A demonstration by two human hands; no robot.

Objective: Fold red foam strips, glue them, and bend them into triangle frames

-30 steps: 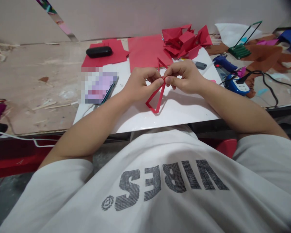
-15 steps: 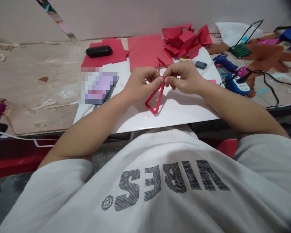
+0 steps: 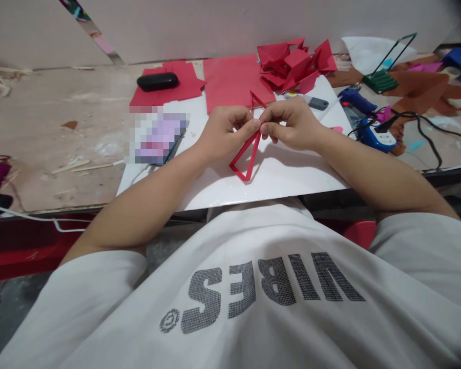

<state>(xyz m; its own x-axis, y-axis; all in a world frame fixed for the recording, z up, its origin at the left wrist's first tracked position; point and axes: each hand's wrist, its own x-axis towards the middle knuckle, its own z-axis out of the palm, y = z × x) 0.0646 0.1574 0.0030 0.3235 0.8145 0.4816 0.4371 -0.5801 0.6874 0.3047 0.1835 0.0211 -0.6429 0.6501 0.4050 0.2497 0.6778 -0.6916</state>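
Observation:
Between my two hands is a folded red paper strip (image 3: 252,156), bent into narrow loops. One loop hangs down toward me over the white board (image 3: 207,192); a smaller pointed one sticks up behind the fingers. My left hand (image 3: 230,130) pinches the strip at its middle with thumb and index finger. Right beside it, my right hand (image 3: 290,123) pinches the same crossing point, the fingertips of both hands nearly touching. The exact spot under the fingertips is hidden.
Behind the hands lie a red sheet (image 3: 234,77), a heap of folded red paper (image 3: 288,64) and a grey-handled cutter (image 3: 317,103). A black case (image 3: 157,81) and a pixelated phone-like object (image 3: 161,138) are left. At right are a blue glue gun (image 3: 357,100) and a blue power socket (image 3: 376,136).
Both hands keep their pinch on the red paper strip almost unmoved. Only the fingertips shift very slightly at the crossing point.

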